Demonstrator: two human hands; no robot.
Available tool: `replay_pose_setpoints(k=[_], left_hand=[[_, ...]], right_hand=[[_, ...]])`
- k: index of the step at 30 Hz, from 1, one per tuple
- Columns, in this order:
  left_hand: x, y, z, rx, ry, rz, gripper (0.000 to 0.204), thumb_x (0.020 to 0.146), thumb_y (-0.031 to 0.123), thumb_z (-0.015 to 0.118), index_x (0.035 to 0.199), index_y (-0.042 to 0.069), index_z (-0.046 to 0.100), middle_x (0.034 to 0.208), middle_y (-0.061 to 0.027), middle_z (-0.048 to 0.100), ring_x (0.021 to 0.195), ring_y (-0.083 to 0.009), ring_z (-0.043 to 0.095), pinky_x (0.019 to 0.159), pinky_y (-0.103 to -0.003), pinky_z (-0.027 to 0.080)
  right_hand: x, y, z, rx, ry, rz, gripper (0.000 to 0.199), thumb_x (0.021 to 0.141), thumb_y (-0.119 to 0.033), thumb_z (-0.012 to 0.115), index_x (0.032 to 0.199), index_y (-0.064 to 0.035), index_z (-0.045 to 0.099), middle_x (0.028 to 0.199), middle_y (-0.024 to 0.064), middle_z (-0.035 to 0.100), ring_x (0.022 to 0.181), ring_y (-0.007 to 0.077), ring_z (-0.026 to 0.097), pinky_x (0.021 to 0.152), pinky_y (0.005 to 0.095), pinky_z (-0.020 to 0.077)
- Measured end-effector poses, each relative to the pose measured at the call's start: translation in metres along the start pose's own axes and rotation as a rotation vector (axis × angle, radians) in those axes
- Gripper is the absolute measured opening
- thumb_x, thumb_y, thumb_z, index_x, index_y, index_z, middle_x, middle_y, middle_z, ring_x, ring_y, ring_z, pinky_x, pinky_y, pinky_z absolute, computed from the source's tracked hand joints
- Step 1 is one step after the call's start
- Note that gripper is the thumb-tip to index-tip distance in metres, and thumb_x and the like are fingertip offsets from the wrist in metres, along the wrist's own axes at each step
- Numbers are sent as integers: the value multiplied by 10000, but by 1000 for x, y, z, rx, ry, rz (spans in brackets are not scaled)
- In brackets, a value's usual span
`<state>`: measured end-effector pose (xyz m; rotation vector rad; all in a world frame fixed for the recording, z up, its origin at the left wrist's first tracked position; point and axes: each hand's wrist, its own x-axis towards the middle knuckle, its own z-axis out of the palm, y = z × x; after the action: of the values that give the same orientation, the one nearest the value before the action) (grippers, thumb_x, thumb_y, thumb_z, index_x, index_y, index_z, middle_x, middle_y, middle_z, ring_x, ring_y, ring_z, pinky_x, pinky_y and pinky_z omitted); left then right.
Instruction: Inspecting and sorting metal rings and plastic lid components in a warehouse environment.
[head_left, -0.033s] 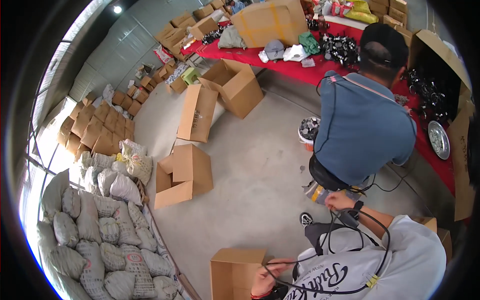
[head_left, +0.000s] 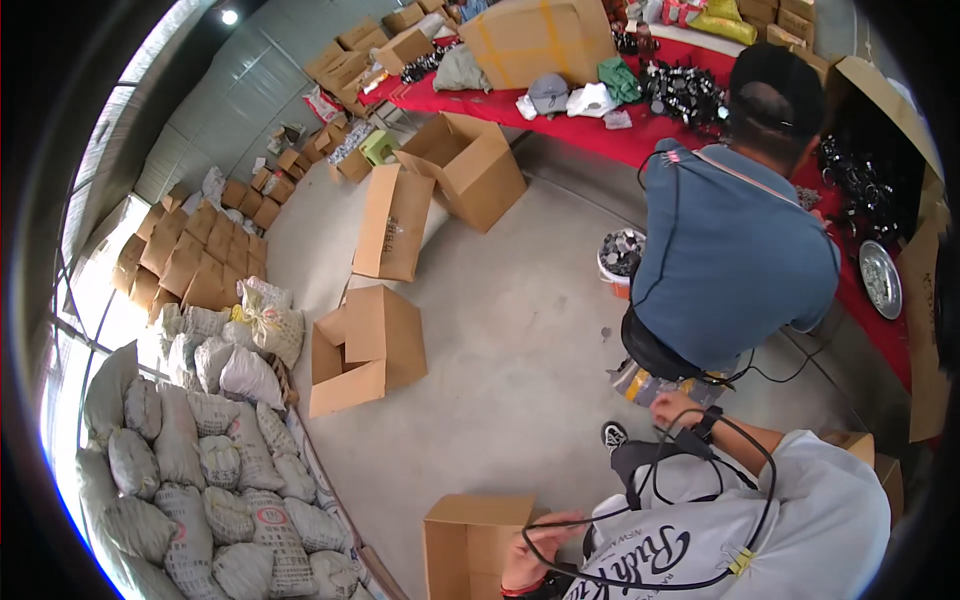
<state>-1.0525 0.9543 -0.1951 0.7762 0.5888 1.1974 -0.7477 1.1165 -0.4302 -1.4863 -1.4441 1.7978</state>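
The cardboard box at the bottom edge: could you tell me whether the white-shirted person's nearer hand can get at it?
Probably yes: that hand lies against the cardboard box's right side, with only a thin black cable crossing it.

Own hands out of frame

Neither of the wearer's forearms or hands shows anywhere in the head view; the two hands low in the picture belong to a crouching co-worker (head_left: 760,530).

Open cardboard boxes (head_left: 365,350) are lying on the concrete floor (head_left: 520,330). Filled grey sacks (head_left: 190,480) are piling up at left. A red-covered surface (head_left: 590,130) is carrying goods.
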Motion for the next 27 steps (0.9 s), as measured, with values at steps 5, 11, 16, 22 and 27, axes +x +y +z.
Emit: replay_pose_setpoints(k=[5, 11, 16, 22, 27], left_hand=[[76, 36, -22, -76, 261, 40, 339, 853, 184, 548, 1053, -89, 551, 1215, -260, 451, 1137, -377, 440, 960, -467, 360], [121, 45, -74, 1467, 222, -316, 369, 846, 263, 548, 1023, -61, 563, 1135, -232, 531, 969, -360, 561, 808, -379, 456], [124, 53, -135, 1476, 333, -649, 452, 841, 315, 538, 1139, -22, 495, 1074, -249, 543, 978, -387, 536, 811, -401, 444], [183, 88, -202, 1401, 208, -754, 461, 842, 328, 534, 1139, -23, 492, 1067, -242, 547, 976, -379, 536, 807, -406, 443], [241, 101, -304, 1583, -31, -448, 391, 823, 300, 541, 1083, 10, 510, 962, -193, 591, 854, -357, 576, 725, -422, 462]], right_hand=[[60, 14, 69, -359, -162, 194, 271, 751, -237, 504, 671, -22, 649, 654, 117, 642, 614, 192, 637, 584, 322, 488], [140, -35, 97, -127, -270, 174, 265, 801, -243, 537, 709, -3, 597, 649, 70, 618, 537, 155, 587, 488, 300, 466], [180, -68, 89, -77, -154, 247, 192, 759, -158, 507, 765, 15, 592, 647, 90, 621, 514, 176, 613, 473, 298, 469], [222, -40, 69, -235, -69, 348, 205, 732, -173, 530, 731, 10, 621, 682, 92, 637, 558, 168, 626, 515, 312, 484], [267, -23, 70, -580, 75, 144, 239, 770, -190, 519, 708, 14, 627, 661, 129, 642, 608, 215, 630, 548, 335, 483]])
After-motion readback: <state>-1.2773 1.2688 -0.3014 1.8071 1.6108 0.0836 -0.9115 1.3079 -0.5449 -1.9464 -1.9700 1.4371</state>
